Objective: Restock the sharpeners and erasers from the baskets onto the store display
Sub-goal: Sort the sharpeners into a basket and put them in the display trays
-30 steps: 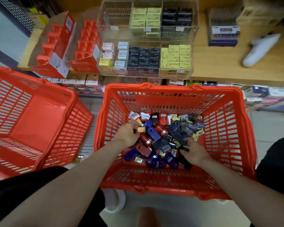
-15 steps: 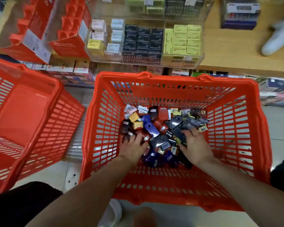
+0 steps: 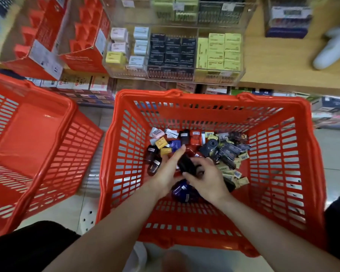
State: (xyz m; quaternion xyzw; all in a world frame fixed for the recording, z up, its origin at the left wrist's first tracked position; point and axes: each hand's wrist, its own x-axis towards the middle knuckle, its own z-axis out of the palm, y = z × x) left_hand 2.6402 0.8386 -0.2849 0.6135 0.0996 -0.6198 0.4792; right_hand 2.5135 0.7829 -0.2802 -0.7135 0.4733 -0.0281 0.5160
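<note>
— Sharpeners (image 3: 209, 147) and erasers (image 3: 161, 142) lay in a heap at the bottom of the big red basket (image 3: 126, 154). Did you see them?

— Yes. Both hands were down inside that basket, right over the heap.

— What was the left hand (image 3: 166, 173) doing?

— Its fingers were stretched out flat toward the far side of the basket. A black sharpener (image 3: 185, 163) lay on its palm.

— And the right hand (image 3: 208, 179)?

— It was just beside the left one, touching it. Its fingers curled over that same black sharpener and held it.

— What else was in the basket?

— A blue sharpener (image 3: 182, 190) sat under the two hands, near the wrists. Dark red ones (image 3: 153, 160) lay on the left side of the heap. Small yellow and pink erasers were at the far left of the heap. More dark sharpeners and little paper tags were on the right side.

— Was there another basket?

— Yes, a second red basket (image 3: 47, 154) stood to the left of the big one, tipped a bit. I could only see its red bottom.

— Where was the store display?

— A clear display case (image 3: 241, 55) sat on the wooden shelf (image 3: 283, 65) beyond the basket. It held rows of small boxes, pink, blue, black and yellow-green. Red cardboard boxes (image 3: 82, 40) stood to the left of it. A white thing (image 3: 332, 48) lay on the shelf far to the right, too blurry to name.
</note>
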